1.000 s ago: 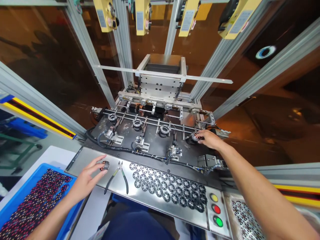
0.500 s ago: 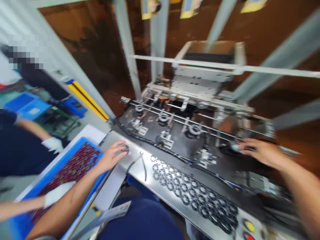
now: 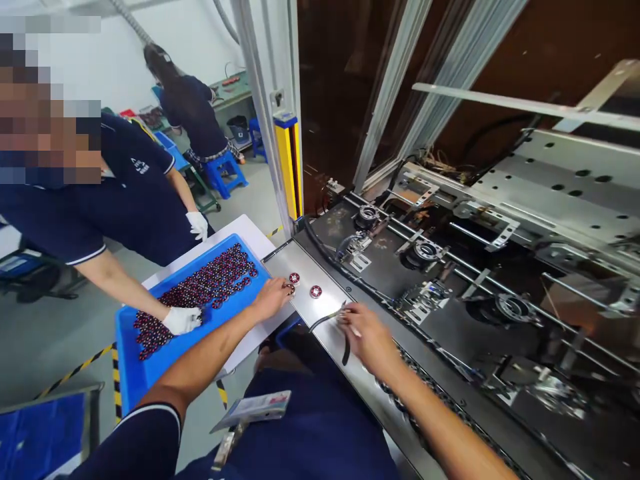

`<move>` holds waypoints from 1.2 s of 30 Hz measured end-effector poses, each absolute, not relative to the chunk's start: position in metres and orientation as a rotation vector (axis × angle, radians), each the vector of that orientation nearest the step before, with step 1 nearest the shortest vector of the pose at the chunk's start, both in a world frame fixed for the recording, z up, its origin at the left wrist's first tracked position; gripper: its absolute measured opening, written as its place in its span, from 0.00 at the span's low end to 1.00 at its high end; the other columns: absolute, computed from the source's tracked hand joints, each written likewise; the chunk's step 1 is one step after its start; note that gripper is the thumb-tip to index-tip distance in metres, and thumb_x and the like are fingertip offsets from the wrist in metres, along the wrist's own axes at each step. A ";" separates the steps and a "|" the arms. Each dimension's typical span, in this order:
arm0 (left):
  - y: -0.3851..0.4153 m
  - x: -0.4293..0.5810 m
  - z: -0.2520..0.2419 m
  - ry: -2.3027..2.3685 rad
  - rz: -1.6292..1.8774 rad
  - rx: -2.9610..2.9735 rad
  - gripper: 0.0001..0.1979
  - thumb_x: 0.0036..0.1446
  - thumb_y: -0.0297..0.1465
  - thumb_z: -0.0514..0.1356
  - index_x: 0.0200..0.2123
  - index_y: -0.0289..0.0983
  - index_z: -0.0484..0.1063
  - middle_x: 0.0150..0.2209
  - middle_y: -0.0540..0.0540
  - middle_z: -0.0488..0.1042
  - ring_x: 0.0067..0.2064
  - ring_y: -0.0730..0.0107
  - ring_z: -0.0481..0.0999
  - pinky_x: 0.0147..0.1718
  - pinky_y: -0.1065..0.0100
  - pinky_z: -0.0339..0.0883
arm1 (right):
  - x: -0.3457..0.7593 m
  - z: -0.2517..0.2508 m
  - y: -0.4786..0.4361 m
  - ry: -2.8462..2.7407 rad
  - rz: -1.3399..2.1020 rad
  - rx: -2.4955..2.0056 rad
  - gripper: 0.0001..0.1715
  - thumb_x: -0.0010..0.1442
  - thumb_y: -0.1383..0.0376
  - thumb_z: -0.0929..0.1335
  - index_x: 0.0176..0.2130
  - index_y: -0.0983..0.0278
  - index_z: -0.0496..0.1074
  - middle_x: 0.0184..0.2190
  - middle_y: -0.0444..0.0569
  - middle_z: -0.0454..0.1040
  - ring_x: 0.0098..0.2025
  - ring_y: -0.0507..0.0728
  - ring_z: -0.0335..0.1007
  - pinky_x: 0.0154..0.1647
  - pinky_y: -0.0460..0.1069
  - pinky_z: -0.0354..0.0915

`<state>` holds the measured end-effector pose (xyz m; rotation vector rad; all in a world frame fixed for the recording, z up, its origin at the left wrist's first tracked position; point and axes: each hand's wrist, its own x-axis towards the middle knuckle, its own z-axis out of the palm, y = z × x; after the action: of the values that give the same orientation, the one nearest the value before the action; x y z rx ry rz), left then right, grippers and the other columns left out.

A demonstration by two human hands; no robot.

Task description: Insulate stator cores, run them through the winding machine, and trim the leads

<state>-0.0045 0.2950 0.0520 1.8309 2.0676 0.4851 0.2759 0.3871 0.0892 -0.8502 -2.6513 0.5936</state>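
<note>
Steel table [image 3: 306,311] beside a blue tray [image 3: 123,360], pliers [image 3: 327,318] near its middle.
Their nose points toward the machine [image 3: 383,257], handles splayed toward the wearer; the right hand [image 3: 367,333] partly covers them, its grip unclear. Left hand [image 3: 271,299] pinches a round core [image 3: 290,290]; two cores [image 3: 316,292] lie flat nearby.

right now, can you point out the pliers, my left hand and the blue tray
pliers [image 3: 346,351]: head view, on one dark handle
left hand [image 3: 271,299]: head view, on the back of the hand
blue tray [image 3: 128,363]: head view, on its wall
</note>
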 end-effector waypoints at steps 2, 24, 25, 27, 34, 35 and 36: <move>0.300 -0.007 0.047 2.092 0.494 1.849 0.12 0.64 0.36 0.60 0.46 0.35 0.73 0.48 0.43 0.75 0.48 0.62 0.75 0.48 0.54 0.72 | 0.222 0.075 0.370 -2.743 0.582 -0.843 0.10 0.66 0.62 0.69 0.45 0.66 0.73 0.46 0.50 0.75 0.44 0.56 0.74 0.46 0.55 0.73; 0.259 0.052 0.079 1.974 1.131 1.508 0.07 0.59 0.30 0.59 0.41 0.39 0.74 0.54 0.40 0.71 0.59 0.54 0.70 0.60 0.50 0.63 | 0.351 0.054 0.305 -2.609 0.269 -1.061 0.12 0.68 0.66 0.62 0.42 0.66 0.74 0.41 0.60 0.73 0.43 0.65 0.68 0.40 0.58 0.67; 0.260 0.052 0.083 1.947 1.140 1.491 0.07 0.59 0.30 0.60 0.41 0.39 0.74 0.54 0.40 0.71 0.59 0.55 0.70 0.61 0.50 0.62 | 0.348 0.055 0.305 -2.617 0.274 -1.052 0.10 0.67 0.66 0.63 0.42 0.66 0.74 0.42 0.60 0.73 0.43 0.65 0.68 0.40 0.58 0.66; 0.260 0.054 0.088 1.886 1.153 1.445 0.06 0.59 0.30 0.60 0.40 0.39 0.75 0.54 0.40 0.71 0.59 0.55 0.70 0.62 0.50 0.60 | 0.344 0.057 0.309 -2.637 0.292 -1.021 0.08 0.65 0.67 0.65 0.43 0.65 0.73 0.42 0.60 0.73 0.43 0.65 0.69 0.40 0.57 0.66; 0.260 0.079 0.095 1.607 1.144 1.129 0.12 0.55 0.39 0.65 0.37 0.37 0.76 0.44 0.39 0.76 0.49 0.56 0.75 0.54 0.49 0.66 | 0.335 0.079 0.332 -2.650 0.361 -0.721 0.06 0.62 0.71 0.66 0.38 0.64 0.73 0.34 0.53 0.76 0.36 0.61 0.72 0.40 0.55 0.69; 0.262 0.085 0.098 1.534 1.131 1.080 0.15 0.54 0.41 0.66 0.38 0.36 0.76 0.42 0.40 0.76 0.45 0.57 0.76 0.50 0.51 0.69 | 0.329 0.088 0.335 -2.623 0.364 -0.686 0.06 0.62 0.71 0.65 0.38 0.64 0.73 0.34 0.54 0.76 0.36 0.61 0.72 0.40 0.56 0.69; 0.265 0.092 0.102 1.450 1.116 1.036 0.19 0.53 0.45 0.66 0.40 0.35 0.76 0.39 0.40 0.77 0.41 0.59 0.77 0.45 0.53 0.71 | 0.321 0.100 0.337 -2.589 0.369 -0.651 0.07 0.62 0.70 0.65 0.40 0.65 0.73 0.34 0.54 0.76 0.37 0.61 0.72 0.40 0.56 0.70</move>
<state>0.0921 0.2650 0.1024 1.0360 1.4502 1.1164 0.3215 0.3374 0.0997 -0.6512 -2.5894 0.3692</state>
